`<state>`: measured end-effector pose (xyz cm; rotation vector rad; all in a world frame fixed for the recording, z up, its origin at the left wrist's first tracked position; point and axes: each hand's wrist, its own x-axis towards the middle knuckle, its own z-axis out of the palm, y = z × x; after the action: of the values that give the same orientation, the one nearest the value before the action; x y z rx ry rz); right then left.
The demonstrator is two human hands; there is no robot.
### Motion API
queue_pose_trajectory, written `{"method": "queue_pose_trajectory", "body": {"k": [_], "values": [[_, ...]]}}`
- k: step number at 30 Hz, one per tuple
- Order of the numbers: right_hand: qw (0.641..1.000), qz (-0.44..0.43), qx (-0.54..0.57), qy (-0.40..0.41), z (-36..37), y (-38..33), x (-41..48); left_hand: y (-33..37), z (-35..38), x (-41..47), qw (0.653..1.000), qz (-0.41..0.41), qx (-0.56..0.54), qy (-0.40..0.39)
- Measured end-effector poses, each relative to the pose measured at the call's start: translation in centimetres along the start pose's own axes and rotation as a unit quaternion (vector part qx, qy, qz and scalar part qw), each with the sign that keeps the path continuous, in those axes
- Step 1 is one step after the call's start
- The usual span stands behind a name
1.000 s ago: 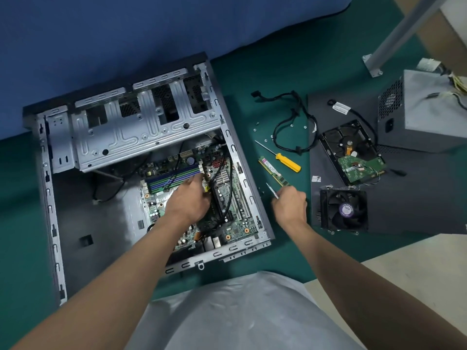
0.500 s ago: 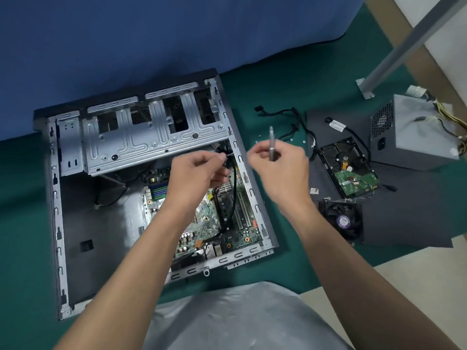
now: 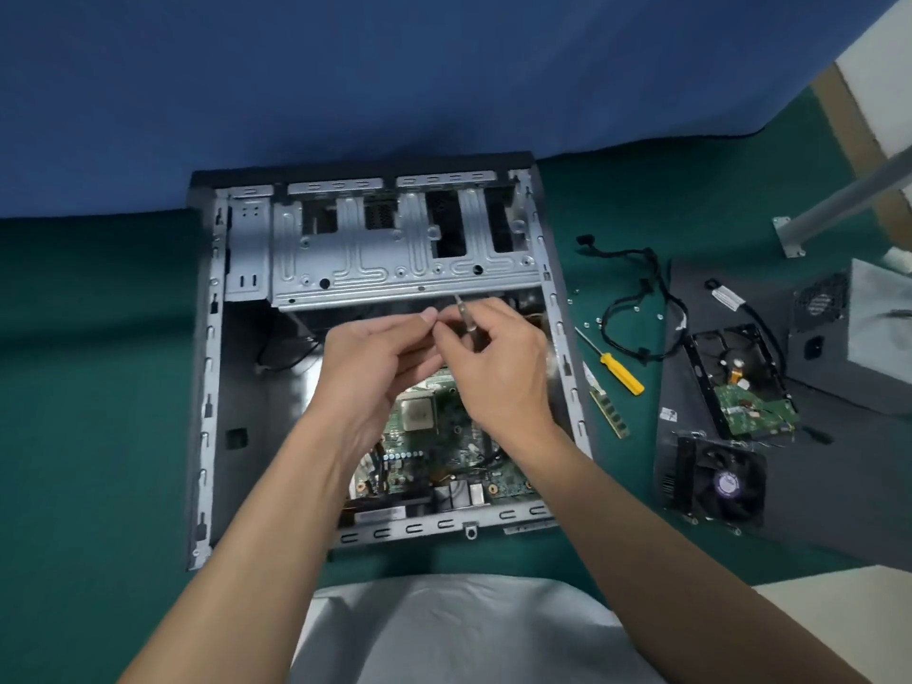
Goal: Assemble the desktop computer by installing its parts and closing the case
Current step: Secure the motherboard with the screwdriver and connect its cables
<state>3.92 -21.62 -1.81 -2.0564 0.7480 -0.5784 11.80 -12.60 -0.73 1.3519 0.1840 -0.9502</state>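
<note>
Green mat (image 3: 98,387) covers the work surface, and a blue cloth (image 3: 345,66) hangs behind it. On the mat lies the computer case (image 3: 207,387) on its side, open at the top, so the motherboard (image 3: 444,451) and the metal drive cage (image 3: 395,259) are seen inside.

Both hands are above the case, just in front of the cage. The right hand (image 3: 498,367) has its fingers curled around a thin silver tool (image 3: 466,320), whose tip points up toward the edge of the cage. The left hand (image 3: 365,357) is close beside it, with curled fingers and the thumb pressed to the forefinger next to the tool. If something small is between them, I cannot tell.

To the right of the case, on the mat, lie a yellow screwdriver (image 3: 619,370), a memory stick (image 3: 609,412) and a black cable (image 3: 636,298). Further right is a dark panel (image 3: 839,486), and on it rest the hard drive (image 3: 740,382), the fan (image 3: 715,486) and the grey power supply (image 3: 863,328).
</note>
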Motion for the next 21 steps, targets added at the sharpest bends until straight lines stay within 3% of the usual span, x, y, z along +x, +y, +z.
{"method": "queue_pose_trajectory", "body": {"k": [6,9,13,17,21], "values": [[0.983,0.095,0.103,-0.116,2.7,-0.2,-0.6,-0.3,-4.0,0.5,0.994,-0.020,-0.101,0.040],[0.969,0.168,0.141,-0.114,3.5,0.0,-0.4,-0.5,-6.1,0.9,0.989,-0.011,-0.116,0.091],[0.954,0.261,0.107,-0.104,3.6,0.9,0.1,-1.4,-8.6,2.0,0.985,0.006,-0.034,0.172],[0.935,0.306,0.056,-0.170,3.8,1.6,-0.1,-2.9,-9.8,4.0,0.967,-0.015,0.105,0.230],[0.923,0.312,0.019,-0.224,4.2,2.2,-0.6,-4.0,-9.8,5.9,0.959,-0.038,0.147,0.241]]}}
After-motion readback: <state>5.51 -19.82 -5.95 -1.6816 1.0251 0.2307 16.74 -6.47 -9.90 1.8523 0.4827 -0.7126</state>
